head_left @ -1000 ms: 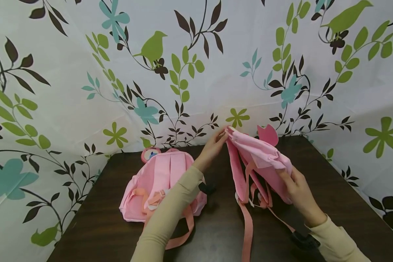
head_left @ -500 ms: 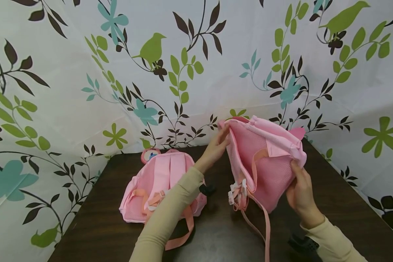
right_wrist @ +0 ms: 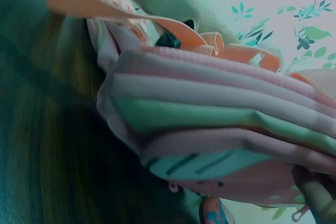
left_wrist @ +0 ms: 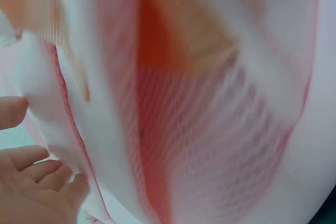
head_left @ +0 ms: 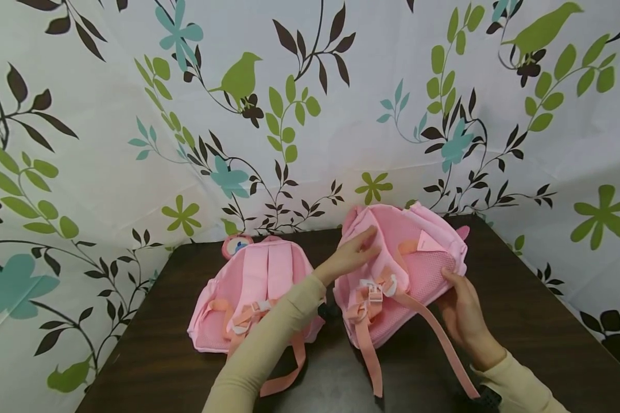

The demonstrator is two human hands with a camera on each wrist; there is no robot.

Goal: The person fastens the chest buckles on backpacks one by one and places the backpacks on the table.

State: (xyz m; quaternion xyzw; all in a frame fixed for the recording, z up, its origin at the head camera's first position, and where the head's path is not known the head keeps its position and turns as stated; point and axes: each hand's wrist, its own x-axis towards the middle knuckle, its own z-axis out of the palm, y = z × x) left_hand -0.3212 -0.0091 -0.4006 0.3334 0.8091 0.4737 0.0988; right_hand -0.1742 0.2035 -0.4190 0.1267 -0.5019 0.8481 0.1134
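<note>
A pink backpack (head_left: pixel 423 275) leans tilted on the right side of the table, its mesh back panel and shoulder straps facing me. My right hand (head_left: pixel 462 315) grips its right side, thumb on the back panel and the other fingers behind. In the right wrist view, the layered side of the backpack (right_wrist: pixel 210 98) shows a green stripe, with a dark fingertip at its front. My left hand (head_left: pixel 353 255) is at the padded shoulder straps with loosely bent fingers; in the left wrist view, the left hand's fingers (left_wrist: pixel 42 182) rest beside a padded strap (left_wrist: pixel 68 108). White buckles (head_left: pixel 374 292) hang below it.
A second pink backpack (head_left: pixel 279 269) lies straps up on the left of the dark wooden table (head_left: pixel 150 321), partly behind my left sleeve (head_left: pixel 268 338). Orange webbing (head_left: pixel 444 344) trails onto the tabletop. A leaf-patterned cloth (head_left: pixel 315 137) hangs behind the table.
The right-hand backpack has turned from nearly edge-on to show its back, and come down lower. My left hand has let go of its top edge and moved onto the straps.
</note>
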